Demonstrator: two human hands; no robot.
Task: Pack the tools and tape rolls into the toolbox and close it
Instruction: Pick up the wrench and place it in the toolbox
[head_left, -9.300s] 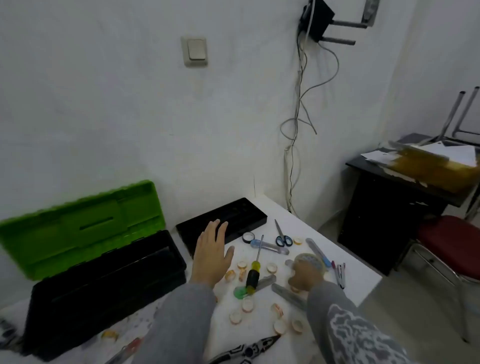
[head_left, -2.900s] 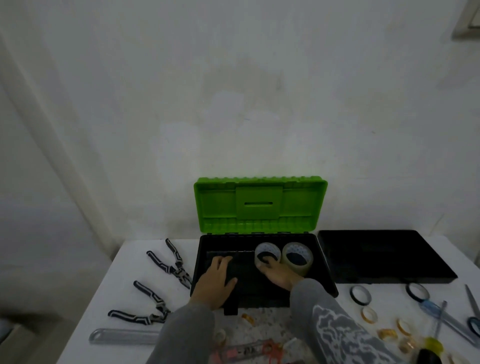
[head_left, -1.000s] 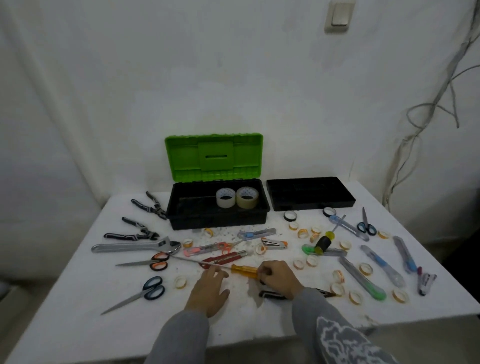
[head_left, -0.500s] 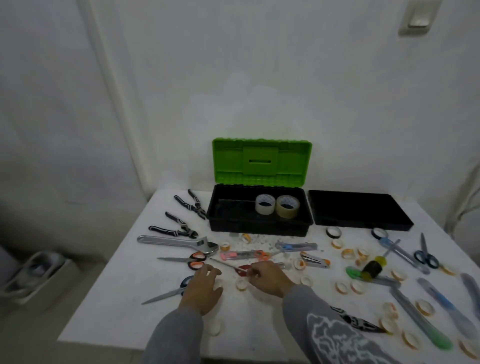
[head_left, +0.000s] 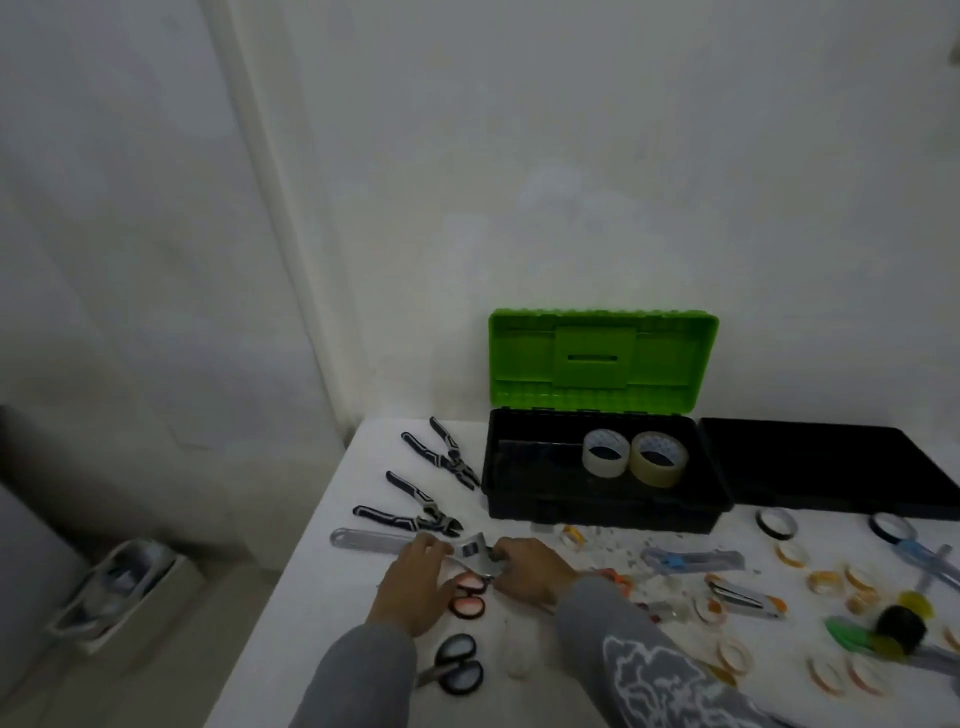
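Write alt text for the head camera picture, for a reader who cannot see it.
A person's left hand touches and right hand grips a silver wrench on a white table. Behind stands an open toolbox with a green lid, holding two tape rolls; pliers lie beside it.

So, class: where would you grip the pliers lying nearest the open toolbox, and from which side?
Probably both handles of the pliers, closed together from above on the left: they splay away from the toolbox, while the nose lies close beside its wall.

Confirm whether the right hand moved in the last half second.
Yes. The right hand shifted left, from before the toolbox middle to its front-left corner, gripping the wrench.
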